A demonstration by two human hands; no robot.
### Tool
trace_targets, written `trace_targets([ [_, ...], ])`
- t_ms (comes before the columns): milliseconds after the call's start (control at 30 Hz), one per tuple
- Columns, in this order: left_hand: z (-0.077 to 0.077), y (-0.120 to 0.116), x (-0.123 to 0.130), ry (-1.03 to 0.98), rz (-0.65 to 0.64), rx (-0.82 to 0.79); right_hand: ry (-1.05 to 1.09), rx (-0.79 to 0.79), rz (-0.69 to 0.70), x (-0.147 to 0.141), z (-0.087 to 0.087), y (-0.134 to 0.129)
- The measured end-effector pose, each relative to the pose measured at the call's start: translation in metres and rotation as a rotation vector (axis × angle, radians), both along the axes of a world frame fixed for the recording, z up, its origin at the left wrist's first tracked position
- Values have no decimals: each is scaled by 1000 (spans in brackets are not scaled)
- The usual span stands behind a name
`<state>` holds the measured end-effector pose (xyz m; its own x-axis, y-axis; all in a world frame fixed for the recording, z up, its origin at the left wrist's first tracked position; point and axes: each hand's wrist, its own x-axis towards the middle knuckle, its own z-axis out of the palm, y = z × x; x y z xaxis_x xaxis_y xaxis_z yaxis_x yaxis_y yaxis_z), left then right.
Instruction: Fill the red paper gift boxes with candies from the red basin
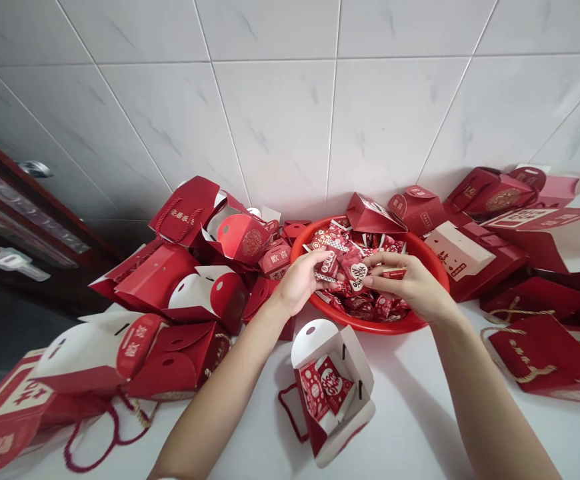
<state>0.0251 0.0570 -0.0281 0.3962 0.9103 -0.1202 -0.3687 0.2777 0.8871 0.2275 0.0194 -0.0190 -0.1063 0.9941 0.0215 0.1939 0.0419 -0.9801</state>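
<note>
My left hand (pixel 297 283) is closed on a small red wrapped candy (pixel 327 267) with a dotted edge. My right hand (pixel 413 287) pinches a red candy packet (pixel 357 272) printed with a cream heart, and another bit of red wrapper shows between its fingers. Both hands are over a round red plastic basin (pixel 439 277), heaped with similar red candy packets (pixel 365 308). Just in front of the basin, an open red gift box (pixel 361 353) with a white inside holds a few candy packets (pixel 334 385). A dark red cord handle lies at its left side.
Many red gift boxes crowd the white table (pixel 400 413). On the left are an open box (pixel 90 347) and a closed box (pixel 180 363); on the right, a corded box (pixel 545 353). A tiled wall (pixel 280 127) rises behind. Keys (pixel 15 261) hang at the far left.
</note>
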Motion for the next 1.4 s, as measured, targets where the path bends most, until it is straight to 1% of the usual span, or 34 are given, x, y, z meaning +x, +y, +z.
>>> trace_targets([
  [100, 0, -1, -1, 57, 5, 52, -58, 28, -9, 2, 1, -1],
  [167, 0, -3, -2, 136, -28, 129, -92, 26, 5, 3, 2, -1],
  [300, -1, -6, -4, 269, -83, 270, -163, 8, 66, 6, 2, -2],
  [400, -4, -6, -5, 312, -87, 304, -177, -29, 104, 7, 4, -3],
  [533, -8, -3, -7, 346, -86, 298, -188, -74, 111, 5, 7, -4],
  [700, -11, 0, -9, 320, -48, 278, -207, 26, 104, 3, 8, -3],
  [833, -9, -2, -9, 288, -58, 262, -196, 55, 101, 3, 9, -4],
  [967, -6, -3, -9, 267, -62, 169, -174, 26, 107, 3, 10, -7],
  [1067, -5, -1, -8, 206, -31, 88, -170, 30, 119, 3, 10, -9],
  [1133, -4, 0, -9, 167, 0, 85, -181, 58, 118, 3, 11, -10],
  [1200, -3, 1, -10, 153, 19, 125, -198, 76, 113, 3, 12, -11],
  [1267, -3, 0, -12, 192, -1, 197, -207, 72, 109, 4, 14, -12],
  [1333, -2, -2, -14, 296, -15, 342, -209, 55, 107, 4, 16, -13],
  [1400, -2, -4, -15, 425, 30, 526, -212, 46, 89, 4, 18, -14],
])
